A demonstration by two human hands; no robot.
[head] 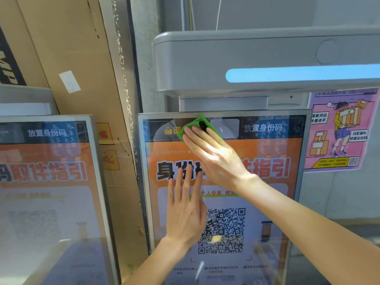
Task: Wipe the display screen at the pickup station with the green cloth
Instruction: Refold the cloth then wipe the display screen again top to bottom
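The display screen (267, 202) stands upright in a grey frame, showing an orange poster with a QR code. My right hand (213, 155) lies flat over the green cloth (197, 125) and presses it against the screen's upper left, near the top edge. Only the cloth's upper part shows beyond my fingers. My left hand (185, 210) rests flat on the glass lower down, left of the QR code, fingers spread and holding nothing.
A grey scanner housing (246, 58) with a blue light bar overhangs the screen. A second screen (51, 192) stands at the left. Tall cardboard boxes (78, 58) lean between the two. A pink poster (337, 128) hangs at the right.
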